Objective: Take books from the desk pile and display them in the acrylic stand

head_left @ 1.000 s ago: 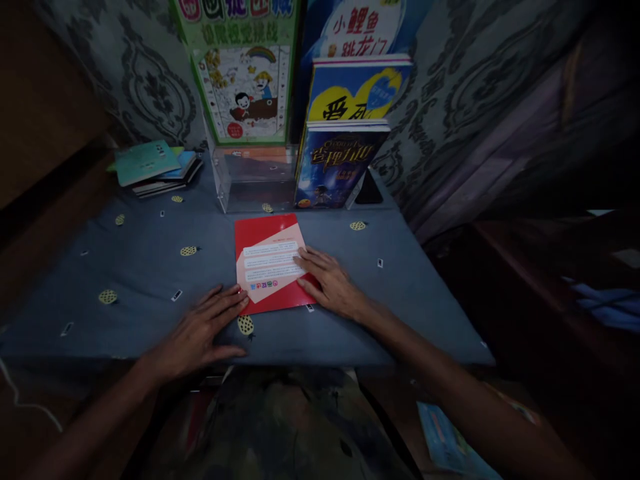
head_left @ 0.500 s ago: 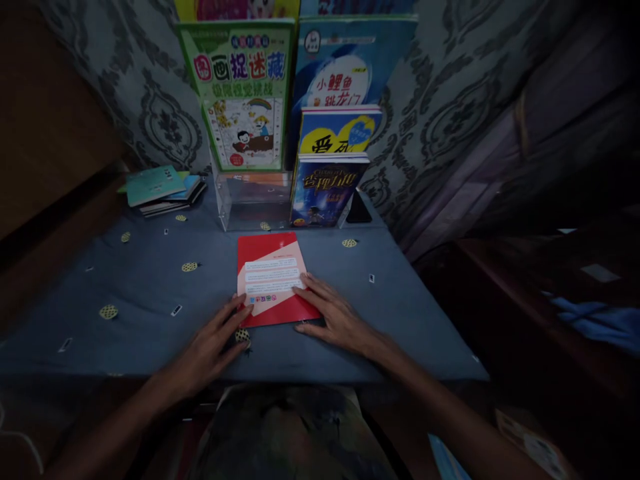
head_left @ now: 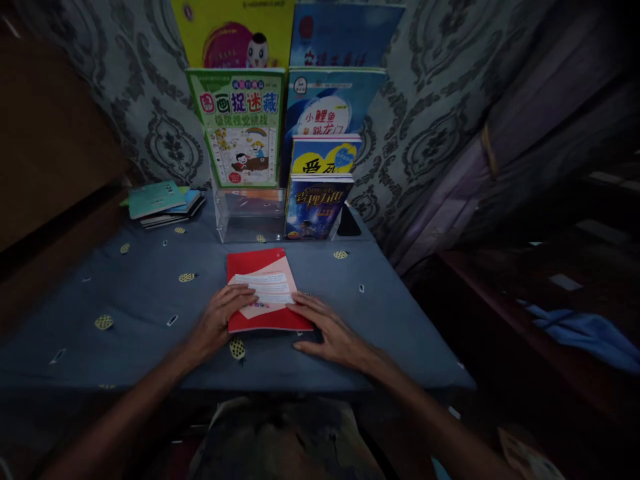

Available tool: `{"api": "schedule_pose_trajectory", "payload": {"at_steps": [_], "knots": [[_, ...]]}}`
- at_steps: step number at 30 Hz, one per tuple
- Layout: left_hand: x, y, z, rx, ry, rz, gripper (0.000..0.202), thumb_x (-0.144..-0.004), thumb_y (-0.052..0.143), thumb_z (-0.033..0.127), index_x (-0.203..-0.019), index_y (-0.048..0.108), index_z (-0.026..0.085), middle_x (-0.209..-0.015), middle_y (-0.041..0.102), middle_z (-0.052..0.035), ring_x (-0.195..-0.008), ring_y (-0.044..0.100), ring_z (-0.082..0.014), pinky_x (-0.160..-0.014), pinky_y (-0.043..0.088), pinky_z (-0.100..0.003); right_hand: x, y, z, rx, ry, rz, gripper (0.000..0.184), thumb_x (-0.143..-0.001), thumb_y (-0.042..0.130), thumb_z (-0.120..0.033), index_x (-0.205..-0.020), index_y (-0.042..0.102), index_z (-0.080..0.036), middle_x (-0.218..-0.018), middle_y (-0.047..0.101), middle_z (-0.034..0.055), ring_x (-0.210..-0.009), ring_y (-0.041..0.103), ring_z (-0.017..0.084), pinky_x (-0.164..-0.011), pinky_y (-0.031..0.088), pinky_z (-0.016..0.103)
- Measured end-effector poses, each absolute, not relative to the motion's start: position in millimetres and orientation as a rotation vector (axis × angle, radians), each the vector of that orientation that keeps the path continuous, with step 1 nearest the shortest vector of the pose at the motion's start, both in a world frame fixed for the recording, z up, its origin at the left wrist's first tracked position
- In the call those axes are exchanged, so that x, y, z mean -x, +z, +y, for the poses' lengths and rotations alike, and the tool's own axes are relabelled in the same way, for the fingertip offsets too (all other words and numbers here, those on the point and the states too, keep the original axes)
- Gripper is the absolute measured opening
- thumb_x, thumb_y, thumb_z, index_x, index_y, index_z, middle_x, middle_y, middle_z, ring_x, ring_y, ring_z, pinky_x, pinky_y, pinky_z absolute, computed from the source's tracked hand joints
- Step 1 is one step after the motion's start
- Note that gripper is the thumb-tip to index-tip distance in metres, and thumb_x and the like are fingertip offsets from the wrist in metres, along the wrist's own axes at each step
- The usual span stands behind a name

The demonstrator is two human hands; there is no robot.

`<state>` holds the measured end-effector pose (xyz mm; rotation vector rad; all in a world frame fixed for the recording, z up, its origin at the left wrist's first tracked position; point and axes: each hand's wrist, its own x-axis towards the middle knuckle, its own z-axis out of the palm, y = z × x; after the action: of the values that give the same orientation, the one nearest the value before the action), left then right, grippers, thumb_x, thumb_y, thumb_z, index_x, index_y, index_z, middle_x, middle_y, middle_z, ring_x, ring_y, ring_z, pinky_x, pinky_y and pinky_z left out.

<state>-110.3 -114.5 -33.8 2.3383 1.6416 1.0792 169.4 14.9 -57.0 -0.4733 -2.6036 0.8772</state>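
Observation:
A thin red book point(head_left: 260, 263) with a pale diagonal panel of printed text lies flat on the blue-grey cloth of the table point(head_left: 135, 293). My left hand point(head_left: 220, 319) rests on the book's left edge, its fingers curled over the cover. My right hand point(head_left: 327, 330) lies flat at the book's lower right corner with its fingers spread, the fingertips touching the edge.
A clear display stand point(head_left: 247, 213) at the back of the table holds several upright children's books point(head_left: 243, 127). A small stack of thin books point(head_left: 160, 203) lies at the back left. A patterned curtain hangs behind, and dark furniture stands to the right.
My left hand has slid from the cloth up onto the book's left edge. My right hand has drawn back toward the lower right corner. The camera has tilted up, showing more of the stand.

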Motion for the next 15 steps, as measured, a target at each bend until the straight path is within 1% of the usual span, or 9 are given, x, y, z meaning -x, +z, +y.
{"api": "schedule_pose_trajectory", "payload": {"at_steps": [2, 3, 5, 7, 9, 11, 13, 15], "knots": [[112.3, -20.2, -109.4, -2.288, 1.151, 1.594, 0.034, -0.097, 0.056, 0.031, -0.13, 0.066, 0.025, -0.122, 0.072, -0.0125, -0.116, 0.065, -0.0282, -0.099, 0.054, -0.048, -171.0, -53.6, 12.9, 0.464, 0.913, -2.535, 0.068, -0.087, 0.074, -0.042, -0.149, 0.049, -0.031, -0.155, 0.049, 0.0112, -0.144, 0.045, 0.031, -0.119, 0.038, 0.055], [111.6, -11.3, -108.3, -2.249, 1.183, 1.584, 0.031, -0.097, 0.057, 0.033, -0.125, 0.069, 0.025, -0.117, 0.074, -0.0119, -0.11, 0.068, -0.0273, -0.096, 0.055, -0.045, -171.1, -52.0, 12.7, 0.467, 0.942, -2.479, 0.063, -0.089, 0.071, -0.039, -0.149, 0.05, -0.032, -0.152, 0.053, 0.0107, -0.142, 0.048, 0.03, -0.118, 0.039, 0.055], [107.1, 8.4, -107.5, -2.143, 1.224, 1.598, 0.025, -0.095, 0.061, 0.037, -0.112, 0.075, 0.024, -0.106, 0.077, -0.0097, -0.099, 0.071, -0.0254, -0.088, 0.056, -0.039, -169.1, -49.1, 13.9, 0.481, 1.02, -2.353, 0.051, -0.094, 0.064, -0.037, -0.144, 0.055, -0.032, -0.146, 0.059, 0.0101, -0.137, 0.054, 0.028, -0.116, 0.042, 0.054], [99.9, 28.2, -107.0, -1.996, 1.278, 1.635, 0.021, -0.091, 0.066, 0.04, -0.097, 0.078, 0.023, -0.093, 0.077, -0.0066, -0.087, 0.071, -0.0227, -0.078, 0.055, -0.032, -164.1, -47.1, 16.7, 0.476, 1.098, -2.242, 0.042, -0.096, 0.061, -0.038, -0.137, 0.062, -0.031, -0.141, 0.062, 0.01, -0.132, 0.058, 0.027, -0.113, 0.046, 0.051], [91.8, 46.0, -105.9, -1.829, 1.374, 1.651, 0.023, -0.088, 0.068, 0.042, -0.084, 0.077, 0.021, -0.077, 0.073, -0.0031, -0.071, 0.066, -0.0185, -0.065, 0.051, -0.026, -156.6, -46.3, 20.5, 0.447, 1.162, -2.165, 0.037, -0.095, 0.063, -0.043, -0.129, 0.067, -0.03, -0.139, 0.064, 0.0098, -0.129, 0.061, 0.027, -0.111, 0.048, 0.049], [85.0, 61.2, -103.6, -1.675, 1.485, 1.631, 0.029, -0.087, 0.068, 0.044, -0.072, 0.072, 0.019, -0.064, 0.065, -0.0002, -0.06, 0.058, -0.0144, -0.055, 0.045, -0.023, -148.5, -45.3, 24.3, 0.438, 1.202, -2.115, 0.034, -0.094, 0.063, -0.047, -0.121, 0.072, -0.028, -0.132, 0.069, 0.0091, -0.123, 0.065, 0.027, -0.107, 0.051, 0.049], [81.5, 73.9, -99.4, -1.535, 1.598, 1.574, 0.035, -0.086, 0.068, 0.046, -0.066, 0.066, 0.018, -0.06, 0.059, 0.001, -0.056, 0.051, -0.0119, -0.052, 0.042, -0.021, -141.4, -42.0, 26.9, 0.502, 1.229, -2.062, 0.032, -0.092, 0.063, -0.05, -0.11, 0.076, -0.027, -0.115, 0.075, 0.0075, -0.111, 0.07, 0.028, -0.099, 0.055, 0.049], [82.9, 83.4, -92.6, -1.378, 1.703, 1.511, 0.039, -0.085, 0.069, 0.051, -0.066, 0.06, 0.018, -0.059, 0.054, 0.0019, -0.052, 0.046, -0.0096, -0.048, 0.039, -0.019, -136.5, -35.5, 27.7, 0.583, 1.265, -1.994, 0.031, -0.09, 0.065, -0.052, -0.098, 0.077, -0.025, -0.098, 0.078, 0.0052, -0.094, 0.073, 0.027, -0.087, 0.059, 0.045]]}}
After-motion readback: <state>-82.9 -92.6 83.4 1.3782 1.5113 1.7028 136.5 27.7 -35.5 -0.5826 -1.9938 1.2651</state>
